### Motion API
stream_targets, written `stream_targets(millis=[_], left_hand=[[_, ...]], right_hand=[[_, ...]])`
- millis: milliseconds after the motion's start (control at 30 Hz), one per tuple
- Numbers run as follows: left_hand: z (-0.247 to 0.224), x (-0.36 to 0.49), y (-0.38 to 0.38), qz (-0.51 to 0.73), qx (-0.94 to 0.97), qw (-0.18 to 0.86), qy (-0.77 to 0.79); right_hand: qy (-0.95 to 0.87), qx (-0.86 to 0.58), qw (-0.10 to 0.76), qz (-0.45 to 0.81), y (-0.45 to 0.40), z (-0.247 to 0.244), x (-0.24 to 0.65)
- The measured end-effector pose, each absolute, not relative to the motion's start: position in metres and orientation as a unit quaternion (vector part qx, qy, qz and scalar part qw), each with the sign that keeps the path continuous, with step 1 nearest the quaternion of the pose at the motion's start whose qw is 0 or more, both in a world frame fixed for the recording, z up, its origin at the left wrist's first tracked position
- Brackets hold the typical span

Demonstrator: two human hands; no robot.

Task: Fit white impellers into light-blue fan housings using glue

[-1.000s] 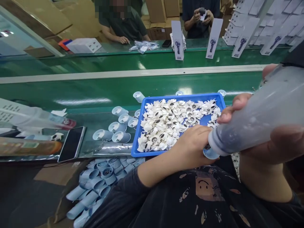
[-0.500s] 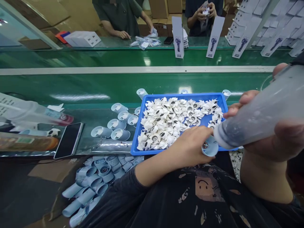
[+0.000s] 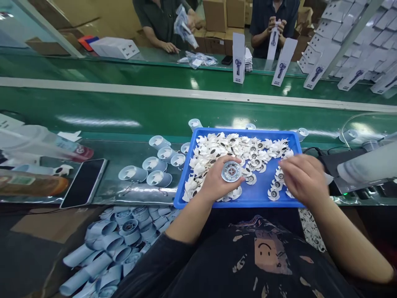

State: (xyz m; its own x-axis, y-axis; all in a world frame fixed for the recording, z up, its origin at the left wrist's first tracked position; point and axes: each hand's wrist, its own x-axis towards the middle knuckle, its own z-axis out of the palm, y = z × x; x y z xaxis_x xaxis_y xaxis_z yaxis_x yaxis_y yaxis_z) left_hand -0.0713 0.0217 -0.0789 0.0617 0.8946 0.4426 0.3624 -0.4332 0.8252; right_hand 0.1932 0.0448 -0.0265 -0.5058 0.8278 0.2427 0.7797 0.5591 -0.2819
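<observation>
My left hand (image 3: 218, 182) is wrapped round a light-blue cylindrical housing (image 3: 231, 171), its open end turned up and round inner parts showing. It hovers over the left half of a blue tray (image 3: 257, 200) heaped with white fan blades (image 3: 217, 147). At the tray's right side is my right hand (image 3: 305, 178), fingers bent and drawn together, close to a small group of white fan blades (image 3: 276, 186). Whether anything is between those fingertips is hidden. A translucent bottle (image 3: 369, 163) lies tilted to the right of this hand.
Several light-blue housings with blades (image 3: 159, 179) stand left of the tray. A phone (image 3: 83, 182) lies farther left. More housings (image 3: 105, 248) are piled below the table edge. Beyond the green belt (image 3: 124, 109), two people handle items near white boxes (image 3: 238, 60).
My right hand has let go of the bottle and moved left to the tray. My left hand has carried the housing left and up over the blades. A person opposite has lifted a bag.
</observation>
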Motion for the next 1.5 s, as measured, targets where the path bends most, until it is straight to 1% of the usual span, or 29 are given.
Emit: stream_targets(millis=[33,133,233,333,400,500,567,667,800,867,1000,1067,1133,1233,1267,1333,1400,1433,1500], left_hand=[[-0.078,-0.071,0.021,0.488,0.695,0.251,0.465],[-0.078,-0.072,0.018,0.442,0.727,0.227,0.474],[-0.08,-0.077,0.018,0.411,0.736,0.22,0.49],[-0.082,-0.08,0.017,0.406,0.736,0.219,0.496],[-0.083,-0.081,0.016,0.405,0.737,0.225,0.492],[-0.085,-0.083,0.015,0.407,0.731,0.241,0.492],[-0.089,-0.086,0.016,0.42,0.699,0.26,0.517],[-0.091,-0.089,0.018,0.452,0.623,0.339,0.541],[-0.083,-0.088,0.014,0.482,0.58,0.464,0.465],[-0.075,-0.086,0.007,0.477,0.579,0.481,0.453],[-0.064,-0.09,-0.01,0.433,0.61,0.464,0.474],[-0.062,-0.096,-0.018,0.421,0.633,0.446,0.472],[-0.061,-0.103,-0.026,0.419,0.652,0.431,0.463],[-0.062,-0.109,-0.036,0.401,0.683,0.41,0.452],[-0.063,-0.108,-0.038,0.389,0.695,0.399,0.456],[-0.062,-0.103,-0.04,0.361,0.714,0.373,0.471],[-0.061,-0.096,-0.04,0.343,0.729,0.341,0.484],[-0.059,-0.092,-0.039,0.338,0.739,0.322,0.485],[-0.056,-0.085,-0.037,0.333,0.765,0.277,0.477]], right_hand=[[-0.869,-0.48,0.111,0.047,0.059,-0.035,0.185],[-0.859,-0.511,-0.014,0.032,0.098,-0.057,0.165],[-0.832,-0.55,-0.072,0.022,0.119,-0.061,0.157],[-0.813,-0.577,-0.073,0.035,0.108,-0.051,0.15],[-0.822,-0.561,-0.067,0.073,0.09,-0.047,0.143],[-0.841,-0.516,-0.088,0.134,0.06,-0.055,0.136],[-0.834,-0.525,-0.102,0.134,0.047,-0.065,0.134],[-0.813,-0.562,-0.103,0.11,0.036,-0.076,0.134],[-0.797,-0.584,-0.099,0.118,0.036,-0.078,0.125],[-0.789,-0.593,-0.092,0.13,0.039,-0.077,0.119],[-0.771,-0.613,-0.053,0.161,0.041,-0.071,0.114],[-0.771,-0.608,-0.013,0.19,0.036,-0.065,0.118],[-0.783,-0.571,0.043,0.243,0.029,-0.057,0.126],[-0.794,-0.477,0.104,0.361,0.013,-0.048,0.139],[-0.776,-0.441,0.134,0.431,0.008,-0.046,0.142],[-0.669,-0.361,0.207,0.616,0.001,-0.046,0.145],[-0.5,-0.283,0.264,0.775,-0.003,-0.049,0.144],[-0.434,-0.259,0.275,0.818,-0.004,-0.05,0.143],[-0.389,-0.247,0.274,0.844,-0.003,-0.051,0.141]])
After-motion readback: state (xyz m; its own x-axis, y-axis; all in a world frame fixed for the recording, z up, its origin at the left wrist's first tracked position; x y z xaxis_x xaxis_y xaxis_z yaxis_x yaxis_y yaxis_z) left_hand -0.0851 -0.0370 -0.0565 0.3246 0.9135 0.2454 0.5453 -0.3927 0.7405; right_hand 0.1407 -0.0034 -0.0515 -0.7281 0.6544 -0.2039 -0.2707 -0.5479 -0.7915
